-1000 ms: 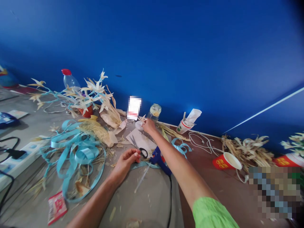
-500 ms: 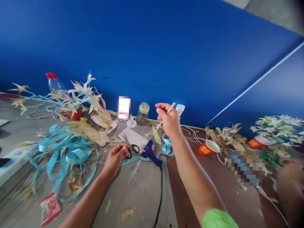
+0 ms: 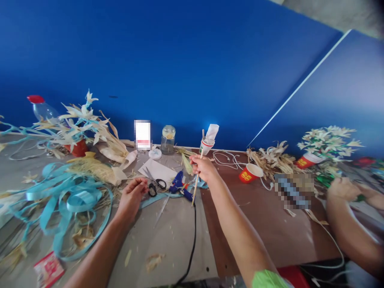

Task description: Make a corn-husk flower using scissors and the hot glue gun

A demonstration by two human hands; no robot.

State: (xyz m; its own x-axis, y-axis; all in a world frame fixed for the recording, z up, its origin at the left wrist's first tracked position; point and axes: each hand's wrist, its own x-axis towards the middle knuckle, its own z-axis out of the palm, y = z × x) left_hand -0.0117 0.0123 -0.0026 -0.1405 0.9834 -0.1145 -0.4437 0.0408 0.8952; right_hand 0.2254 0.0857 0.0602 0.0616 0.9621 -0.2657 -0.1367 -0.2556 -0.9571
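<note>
My right hand [image 3: 203, 168] is closed around a thin, pale wooden stick [image 3: 195, 189], held nearly upright. The stick's lower end hangs by the handle of a blue glue gun [image 3: 177, 182]; whether they touch I cannot tell. My left hand [image 3: 134, 193] has its fingers pressed together just left of the black handles of some scissors [image 3: 153, 189]. Anything between those fingertips is too small to make out. Under the scissor blades lies a white card [image 3: 159, 169]. A light blue ribbon [image 3: 150, 200] runs beneath the glue gun.
Tangled blue ribbon [image 3: 81, 198] and husk flowers [image 3: 79, 112] fill the left. A glass jar [image 3: 168, 141], a cup with paper [image 3: 207, 146] and a red paper cup [image 3: 251, 173] stand further back. At right, another person's hands [image 3: 345, 190] work beside potted husk flowers [image 3: 327, 144].
My right hand has come down and slightly left, and the stick has swung steeper, its lower end now by the glue gun handle. The view has turned right. My left hand stays by the scissors.
</note>
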